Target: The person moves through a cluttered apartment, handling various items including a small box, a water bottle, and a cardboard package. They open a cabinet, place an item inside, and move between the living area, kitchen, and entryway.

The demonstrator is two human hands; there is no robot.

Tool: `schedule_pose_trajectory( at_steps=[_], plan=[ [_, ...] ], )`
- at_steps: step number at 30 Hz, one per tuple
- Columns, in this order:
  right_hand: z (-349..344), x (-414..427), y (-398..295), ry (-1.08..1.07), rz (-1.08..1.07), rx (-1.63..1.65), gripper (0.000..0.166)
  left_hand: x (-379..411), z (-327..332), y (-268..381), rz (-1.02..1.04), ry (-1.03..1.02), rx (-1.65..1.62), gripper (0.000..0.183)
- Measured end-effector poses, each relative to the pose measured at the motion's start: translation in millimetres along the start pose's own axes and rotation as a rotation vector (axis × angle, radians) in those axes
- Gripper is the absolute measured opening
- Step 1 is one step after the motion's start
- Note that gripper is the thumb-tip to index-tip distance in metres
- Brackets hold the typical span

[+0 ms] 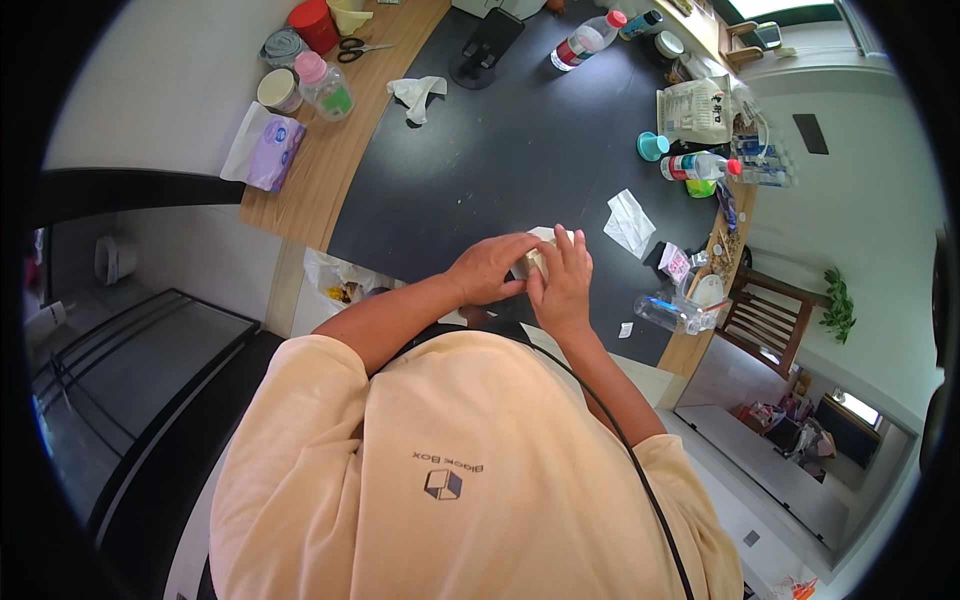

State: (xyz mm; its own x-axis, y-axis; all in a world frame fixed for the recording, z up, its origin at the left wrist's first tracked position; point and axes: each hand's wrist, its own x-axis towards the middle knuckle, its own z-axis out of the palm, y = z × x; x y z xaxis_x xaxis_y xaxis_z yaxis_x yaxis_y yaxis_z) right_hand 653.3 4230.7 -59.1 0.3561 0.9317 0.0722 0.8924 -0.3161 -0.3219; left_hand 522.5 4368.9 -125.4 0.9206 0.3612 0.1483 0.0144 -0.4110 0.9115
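Close to the near edge of the dark tabletop (465, 187), a small whitish, paper-like object (541, 233) sits between my hands. My left hand (489, 266) has its fingers curled over the object's left side. From the right, my right hand (564, 283) holds it too, thumb along its near side and fingers across the top. The fingers hide much of it, so its exact kind is unclear. A crumpled white tissue (630, 223) lies to the right of my right hand.
Another tissue (420, 97) lies near a phone stand (486, 49). Scissors (361, 49), a pink-capped jar (326, 88) and a tissue pack (275, 152) line the left. Plastic bottles (589, 41) (697, 166), a teal cup (652, 146) and a clear container (675, 311) stand or lie rightward.
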Motion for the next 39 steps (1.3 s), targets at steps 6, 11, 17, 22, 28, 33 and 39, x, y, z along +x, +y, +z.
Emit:
schedule_pose_trajectory(
  at_steps=[6, 11, 17, 22, 28, 33, 39],
  plan=[
    [9, -10, -10, 0.003, -0.006, -0.185, 0.056, -3, -2, 1, -0.08, -0.081, -0.008, 0.068],
    [3, -3, 3, -0.01, -0.03, -0.073, 0.06, 0, -5, 0, -0.052, -0.078, -0.015, 0.07],
    [-21, -3, 19, -0.134, -0.092, 0.117, 0.069, 3, -15, 3, -0.052, -0.129, 0.054, 0.077],
    [-22, -4, 39, -0.176, -0.246, 0.095, 0.074, 21, -33, 9, 0.167, -0.144, 0.165, 0.098],
    [-26, 4, 48, -0.153, -0.25, 0.154, 0.079, 46, -44, 6, 0.244, -0.271, 0.165, 0.112],
    [-42, 8, 41, -0.192, -0.154, 0.171, 0.079, 49, -36, 6, 0.172, -0.305, 0.147, 0.112],
    [-68, 9, 52, -0.387, 0.02, 0.34, 0.081, 51, -35, 10, 0.177, -0.341, 0.104, 0.106]
  ],
)
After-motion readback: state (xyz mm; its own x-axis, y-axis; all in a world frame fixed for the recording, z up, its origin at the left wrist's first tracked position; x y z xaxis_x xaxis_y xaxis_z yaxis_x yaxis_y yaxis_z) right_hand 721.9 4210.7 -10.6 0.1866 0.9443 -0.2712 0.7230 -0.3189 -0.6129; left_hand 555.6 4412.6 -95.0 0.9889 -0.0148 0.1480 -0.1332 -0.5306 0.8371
